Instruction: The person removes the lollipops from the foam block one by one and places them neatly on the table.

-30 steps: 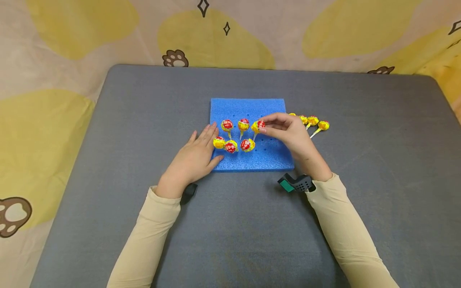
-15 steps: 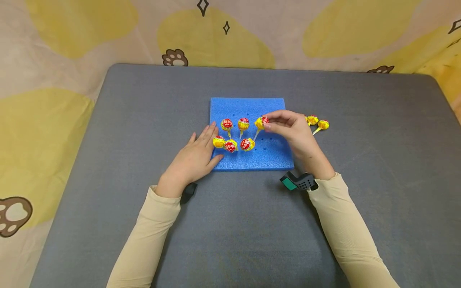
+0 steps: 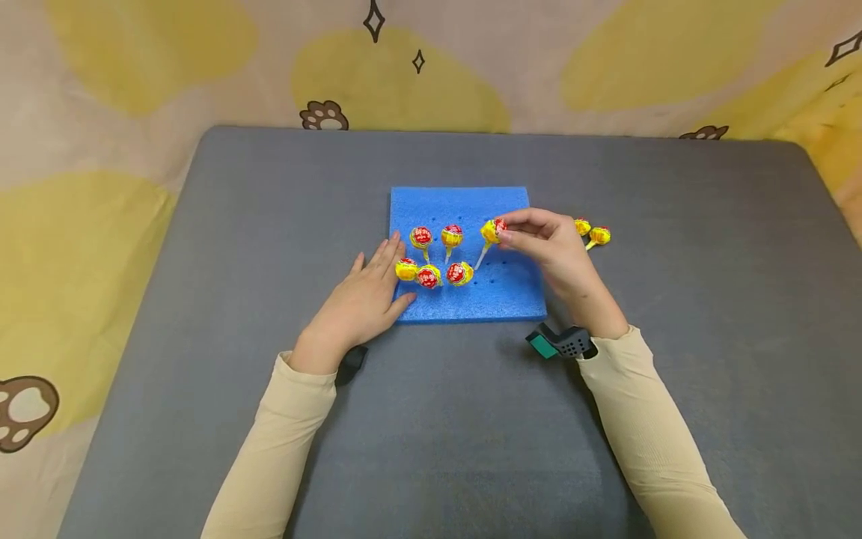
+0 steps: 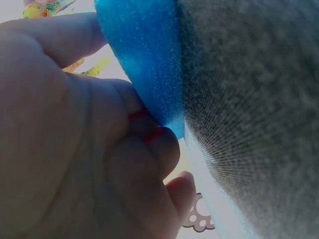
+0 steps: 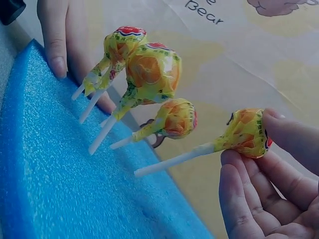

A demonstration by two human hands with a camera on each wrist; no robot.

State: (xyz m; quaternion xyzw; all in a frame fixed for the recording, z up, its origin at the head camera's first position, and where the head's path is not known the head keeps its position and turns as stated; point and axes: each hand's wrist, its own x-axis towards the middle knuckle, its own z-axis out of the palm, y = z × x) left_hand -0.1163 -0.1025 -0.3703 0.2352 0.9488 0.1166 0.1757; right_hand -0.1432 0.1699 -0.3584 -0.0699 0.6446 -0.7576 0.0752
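My right hand [image 3: 548,243] pinches the wrapped head of a yellow-and-red lollipop [image 3: 492,230] between thumb and fingertips. Its white stick slants down toward a blue foam block [image 3: 505,299] with rows of small holes; whether the tip touches the foam I cannot tell. Several other lollipops [image 3: 452,235] stand in the block's left half, sticks down and leaning various ways; the right wrist view shows their heads [image 5: 153,72] close together. My left hand [image 3: 364,299] lies along the block's left edge with fingers extended. In the left wrist view its fingers touch the foam's side [image 4: 144,59].
More lollipops [image 3: 598,236] lie on the grey table [image 3: 444,434] just right of the block, partly hidden behind my right hand. A patterned cloth [image 3: 458,67] hangs beyond the table's far edge. Both wrists wear dark camera straps [image 3: 562,342].
My right hand has shifted slightly right with the lollipop, whose stick now leans more. It covers more of the loose lollipops on the table. The left hand stays in place.
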